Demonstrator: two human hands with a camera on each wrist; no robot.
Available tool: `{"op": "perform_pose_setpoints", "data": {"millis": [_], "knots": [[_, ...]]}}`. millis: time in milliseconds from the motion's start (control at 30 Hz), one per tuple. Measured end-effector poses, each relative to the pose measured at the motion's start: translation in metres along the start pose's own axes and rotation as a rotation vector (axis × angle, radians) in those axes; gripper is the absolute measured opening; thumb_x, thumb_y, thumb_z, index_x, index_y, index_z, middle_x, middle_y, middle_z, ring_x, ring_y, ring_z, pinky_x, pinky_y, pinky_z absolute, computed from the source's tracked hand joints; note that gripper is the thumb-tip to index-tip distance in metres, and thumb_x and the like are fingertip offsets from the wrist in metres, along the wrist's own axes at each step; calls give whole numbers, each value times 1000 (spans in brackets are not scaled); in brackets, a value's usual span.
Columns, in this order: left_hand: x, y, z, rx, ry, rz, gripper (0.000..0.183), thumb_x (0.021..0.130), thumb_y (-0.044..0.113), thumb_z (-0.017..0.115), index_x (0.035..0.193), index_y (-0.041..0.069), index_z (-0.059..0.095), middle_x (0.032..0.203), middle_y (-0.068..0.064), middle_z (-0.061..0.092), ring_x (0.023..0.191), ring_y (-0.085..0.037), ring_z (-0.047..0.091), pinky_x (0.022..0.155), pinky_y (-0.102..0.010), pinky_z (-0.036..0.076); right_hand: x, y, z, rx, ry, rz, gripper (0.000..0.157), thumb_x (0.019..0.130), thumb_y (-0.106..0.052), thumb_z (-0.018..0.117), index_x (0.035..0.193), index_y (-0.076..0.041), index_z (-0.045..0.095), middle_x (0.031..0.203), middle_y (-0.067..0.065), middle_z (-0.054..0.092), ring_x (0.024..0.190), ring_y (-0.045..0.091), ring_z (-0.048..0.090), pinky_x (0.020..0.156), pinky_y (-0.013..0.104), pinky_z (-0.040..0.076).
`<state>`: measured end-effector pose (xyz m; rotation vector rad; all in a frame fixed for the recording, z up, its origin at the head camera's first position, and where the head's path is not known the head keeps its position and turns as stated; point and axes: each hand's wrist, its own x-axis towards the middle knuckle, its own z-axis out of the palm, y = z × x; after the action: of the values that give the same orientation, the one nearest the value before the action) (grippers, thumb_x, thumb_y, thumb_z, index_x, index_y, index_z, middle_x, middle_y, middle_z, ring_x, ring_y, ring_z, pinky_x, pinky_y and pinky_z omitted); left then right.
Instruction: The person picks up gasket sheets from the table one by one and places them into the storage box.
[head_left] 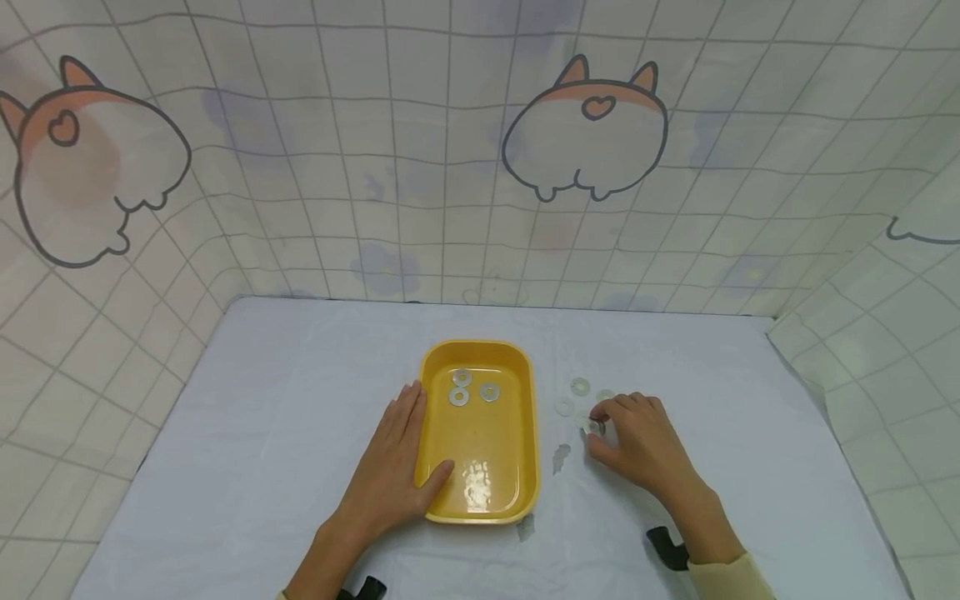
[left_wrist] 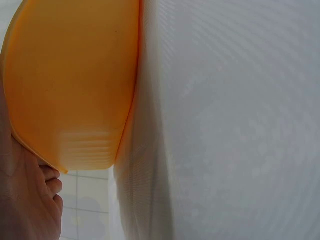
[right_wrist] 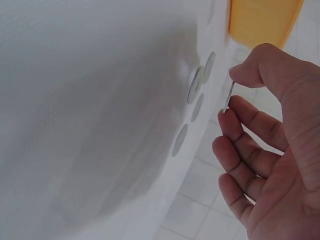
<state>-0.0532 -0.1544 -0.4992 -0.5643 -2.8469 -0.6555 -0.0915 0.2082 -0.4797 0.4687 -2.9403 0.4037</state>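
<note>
A flat metal washer (right_wrist: 229, 96) is pinched edge-on between the thumb and fingertips of my right hand (head_left: 637, 437), just above the cloth. Close by on the cloth lie several more washers (head_left: 580, 387); in the right wrist view one washer (right_wrist: 195, 85) overlaps another. The yellow tray (head_left: 480, 512) stands left of that hand, with three washers (head_left: 490, 392) lying apart from the near wall, toward its far end. My left hand (head_left: 390, 467) rests against the tray's left side, its fingers straight along the rim and the thumb reaching over the edge.
White cloth (head_left: 285, 400) covers the table. Grey patches (head_left: 561, 457) show on it beside the tray's right side and near corner. A checked curtain (head_left: 420, 192) with cartoon animals surrounds the back and sides. Black straps or mounts (head_left: 666, 548) sit by both wrists.
</note>
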Motion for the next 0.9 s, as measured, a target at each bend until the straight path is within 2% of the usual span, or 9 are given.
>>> {"op": "perform_pose_setpoints", "data": {"millis": [400, 667, 900], "knots": [[0, 0, 1, 3, 3, 4, 98, 97, 48, 65, 167, -2, 19, 178, -17, 19, 166, -34, 22, 139, -41, 13, 8, -6, -3, 18, 12, -49, 17, 84, -19, 80, 97, -10, 76, 93, 1, 75, 95, 25, 66, 97, 48, 53], [0, 0, 1, 1, 9, 10, 98, 97, 49, 64, 168, -2, 19, 178, -17, 19, 165, -35, 22, 139, -39, 11, 17, -14, -4, 82, 4, -77, 19, 84, -20, 82, 99, -12, 77, 95, 0, 78, 94, 23, 66, 95, 46, 54], [0, -1, 2, 7, 22, 23, 98, 97, 48, 64, 167, -3, 20, 177, -17, 20, 165, -36, 24, 139, -38, 10, 23, -21, -6, 97, 27, -113, 19, 84, -21, 82, 100, -11, 77, 95, 0, 77, 92, 22, 66, 96, 46, 56]]}}
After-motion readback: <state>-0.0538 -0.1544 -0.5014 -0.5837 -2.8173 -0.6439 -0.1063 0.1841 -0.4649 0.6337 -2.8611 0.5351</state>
